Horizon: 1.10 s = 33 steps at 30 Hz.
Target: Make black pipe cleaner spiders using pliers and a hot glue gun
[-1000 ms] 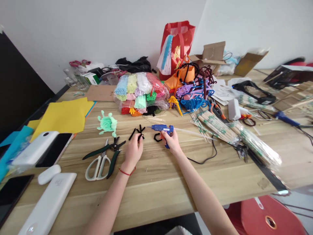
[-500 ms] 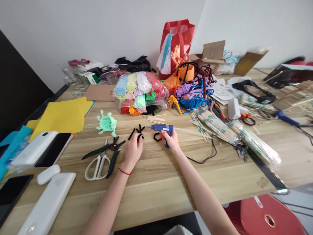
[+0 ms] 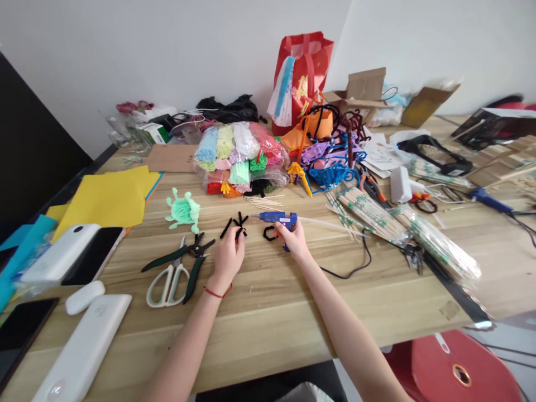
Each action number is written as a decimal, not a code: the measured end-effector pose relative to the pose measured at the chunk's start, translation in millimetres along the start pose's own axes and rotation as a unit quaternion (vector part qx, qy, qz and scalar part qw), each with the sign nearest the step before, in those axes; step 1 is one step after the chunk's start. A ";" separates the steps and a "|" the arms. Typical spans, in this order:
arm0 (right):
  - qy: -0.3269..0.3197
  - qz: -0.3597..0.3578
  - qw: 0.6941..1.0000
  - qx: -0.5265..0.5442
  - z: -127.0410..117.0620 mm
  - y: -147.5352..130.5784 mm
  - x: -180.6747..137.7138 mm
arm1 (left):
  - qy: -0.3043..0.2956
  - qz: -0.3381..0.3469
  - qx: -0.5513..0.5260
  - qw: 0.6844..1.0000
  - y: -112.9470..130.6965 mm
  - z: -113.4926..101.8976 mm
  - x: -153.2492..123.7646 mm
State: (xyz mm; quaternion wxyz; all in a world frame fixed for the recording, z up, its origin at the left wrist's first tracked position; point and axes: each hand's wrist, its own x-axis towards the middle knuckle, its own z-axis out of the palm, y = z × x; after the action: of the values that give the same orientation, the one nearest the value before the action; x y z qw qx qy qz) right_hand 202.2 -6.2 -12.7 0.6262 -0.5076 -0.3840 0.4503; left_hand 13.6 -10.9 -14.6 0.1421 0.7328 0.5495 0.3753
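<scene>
My right hand (image 3: 293,240) is wrapped round the handle of a blue hot glue gun (image 3: 274,218), its nozzle pointing left. A clear glue stick (image 3: 330,225) juts from the gun's back end. My left hand (image 3: 229,253) is closed on black pipe cleaner pieces (image 3: 240,220), several of whose fuzzy ends spread out beyond the fingertips. The nozzle tip is close to these pieces; whether it touches them I cannot tell. A bent black pipe cleaner ring (image 3: 270,233) lies under the glue gun. Left of my left hand rests a green fuzzy figure (image 3: 183,211).
Pliers (image 3: 196,248) and white-handled scissors (image 3: 168,285) lie by my left forearm. Behind are bagged pipe cleaners (image 3: 240,159) and a pile of coloured pieces (image 3: 330,156). Bundled wooden sticks (image 3: 372,215) lie at right. A black cord (image 3: 349,276) curves beside my right wrist.
Both hands stay almost in place, with the glue gun and the black pipe cleaner pieces held as before. The view has shifted very slightly.
</scene>
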 end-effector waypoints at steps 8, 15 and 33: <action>0.003 0.022 1.000 0.008 0.5 -0.3 -1.0 | -0.003 -0.001 0.002 1.000 -0.2 0.4 -0.1; -0.010 0.042 0.999 0.033 2.4 -1.2 -3.1 | -0.006 -0.005 0.002 1.000 0.7 -0.3 0.3; -0.002 -0.005 1.000 -0.022 2.1 -6.5 -3.4 | -0.006 -0.005 0.001 1.000 0.3 0.4 0.2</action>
State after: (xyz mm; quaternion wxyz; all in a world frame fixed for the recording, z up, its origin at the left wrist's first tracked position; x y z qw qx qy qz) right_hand 200.3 -9.3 -6.0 0.6167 -0.5183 -0.3975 0.4394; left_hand 14.1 -10.7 -14.7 0.1467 0.7325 0.5524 0.3697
